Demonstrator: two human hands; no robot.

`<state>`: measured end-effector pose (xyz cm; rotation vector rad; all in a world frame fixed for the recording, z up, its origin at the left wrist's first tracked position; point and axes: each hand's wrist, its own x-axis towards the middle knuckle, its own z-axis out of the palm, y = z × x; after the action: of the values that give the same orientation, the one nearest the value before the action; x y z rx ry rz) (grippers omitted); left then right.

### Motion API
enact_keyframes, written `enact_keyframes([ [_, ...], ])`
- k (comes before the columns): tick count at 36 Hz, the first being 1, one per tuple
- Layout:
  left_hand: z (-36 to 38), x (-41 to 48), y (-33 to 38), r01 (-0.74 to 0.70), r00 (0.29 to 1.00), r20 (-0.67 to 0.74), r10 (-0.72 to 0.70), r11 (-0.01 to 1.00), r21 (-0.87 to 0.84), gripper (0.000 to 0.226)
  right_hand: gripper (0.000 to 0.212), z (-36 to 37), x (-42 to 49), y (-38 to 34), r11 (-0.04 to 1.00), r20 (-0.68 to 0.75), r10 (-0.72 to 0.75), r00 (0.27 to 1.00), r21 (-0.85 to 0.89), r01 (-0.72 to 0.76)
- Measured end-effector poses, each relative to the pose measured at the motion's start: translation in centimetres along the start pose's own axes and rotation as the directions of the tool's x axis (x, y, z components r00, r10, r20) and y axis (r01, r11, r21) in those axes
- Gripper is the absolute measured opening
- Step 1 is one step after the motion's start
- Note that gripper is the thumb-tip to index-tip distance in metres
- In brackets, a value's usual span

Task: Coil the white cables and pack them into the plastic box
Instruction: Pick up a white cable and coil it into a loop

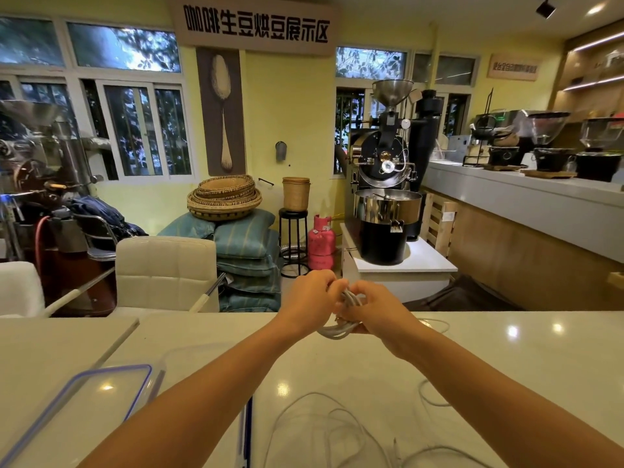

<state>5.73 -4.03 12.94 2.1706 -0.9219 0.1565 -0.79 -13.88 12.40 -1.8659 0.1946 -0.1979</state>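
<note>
Both hands are raised together above the far part of the white table. My left hand and my right hand grip a small bundle of coiled white cable between them, loops hanging below the fingers. More loose white cables lie spread on the table near me, between my forearms. The clear plastic box stands open at the left, partly hidden by my left forearm. Its blue-rimmed lid lies beside it, further left.
A thin white cable strand trails on the table right of my hands. White chairs stand at the table's far edge. Beyond are stacked cushions, a pink gas cylinder and a coffee roaster.
</note>
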Motion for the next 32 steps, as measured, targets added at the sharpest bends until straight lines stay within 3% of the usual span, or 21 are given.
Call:
enact_keyframes([
  [11,-0.3,0.3,-0.4,-0.01,0.999,0.031,0.012,0.998,-0.06,0.026,0.018,-0.4,-0.3,0.7,0.983,0.077,-0.022,0.997,0.181,0.008],
  [15,-0.6,0.4,-0.8,-0.014,1.0,0.018,0.016,0.991,-0.131,0.025,0.04,-0.8,-0.2,1.2,0.929,0.13,-0.062,0.99,0.371,0.009],
  [22,-0.6,0.5,-1.0,0.011,1.0,0.021,-0.006,0.958,-0.285,0.029,0.037,-0.3,0.2,1.5,0.877,0.061,-0.115,0.991,0.475,0.073],
  [27,-0.6,0.3,-1.7,0.13,0.99,0.106,-0.093,0.896,-0.425,0.03,0.021,1.0,0.6,1.7,0.905,-0.033,-0.158,0.987,0.395,0.158],
  [32,-0.9,0.2,-2.3,0.168,0.983,0.147,-0.113,0.877,-0.45,0.032,0.016,2.0,1.0,2.1,0.953,-0.207,-0.29,0.934,0.028,0.302],
])
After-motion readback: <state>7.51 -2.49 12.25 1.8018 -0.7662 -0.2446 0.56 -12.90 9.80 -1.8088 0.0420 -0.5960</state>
